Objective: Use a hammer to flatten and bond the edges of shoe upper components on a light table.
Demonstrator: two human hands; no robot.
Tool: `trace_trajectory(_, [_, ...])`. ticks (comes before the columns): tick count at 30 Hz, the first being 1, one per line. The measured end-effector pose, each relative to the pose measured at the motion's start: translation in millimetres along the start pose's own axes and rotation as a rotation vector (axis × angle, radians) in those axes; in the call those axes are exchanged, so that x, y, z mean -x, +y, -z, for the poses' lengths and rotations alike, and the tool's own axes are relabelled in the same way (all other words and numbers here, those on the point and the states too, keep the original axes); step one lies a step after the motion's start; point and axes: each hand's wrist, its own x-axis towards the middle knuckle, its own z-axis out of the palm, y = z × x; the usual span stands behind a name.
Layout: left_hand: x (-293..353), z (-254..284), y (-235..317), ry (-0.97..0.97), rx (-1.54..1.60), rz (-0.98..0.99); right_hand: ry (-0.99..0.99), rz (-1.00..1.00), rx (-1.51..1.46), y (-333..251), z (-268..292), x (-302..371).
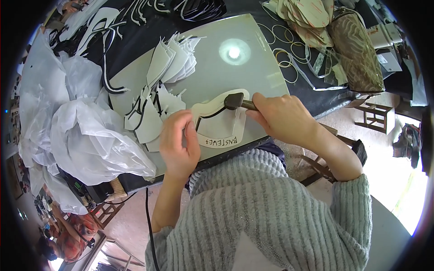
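My right hand (285,116) is wrapped round the short handle of a hammer (233,101). Its dark head rests over the upper edge of a pale curved template (217,141) with handwriting on it. Inside the template lies a white cut piece (219,125), edged along its top and left with a black strip (210,115). At the template's left side is my left hand (178,143), its fingers loosely bent and the thumb apart, with nothing visible between them. Stacked white cut pieces (174,61), some with black strips, lie beyond it on the grey board (212,72).
A large crumpled plastic bag (90,131) covers the table's left side. Black and white strips (106,58) lie at the far left. At the far right are beige pieces (309,18), yellowish rings (285,58) and a brown patterned roll (357,52). Another person (74,235) sits at lower left.
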Motion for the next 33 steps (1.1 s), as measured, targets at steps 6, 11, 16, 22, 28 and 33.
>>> trace_trajectory(6, [-20,-16,31,-0.307,0.094,0.278,0.173,-0.205,-0.637,-4,8,-10])
trace_trajectory(11, [-32,-34,34,-0.607,-0.457,0.093,0.13,-0.267,-0.887,-2,-10,-20])
trace_trajectory(16, [-24,-44,36,-0.534,-0.581,-0.002,0.133,-0.395,-1.087,-7,-27,-35])
trace_trajectory(22, [-32,-21,20,-0.47,-0.225,0.057,0.14,-0.428,-1.066,-5,-35,-45])
trace_trajectory(28, [-59,118,28,0.222,-0.18,0.288,0.125,-0.447,-1.063,-3,-30,-47])
trace_trajectory(33, [-49,93,34,-0.03,-0.601,0.087,0.072,-0.39,-1.001,-4,-23,-63])
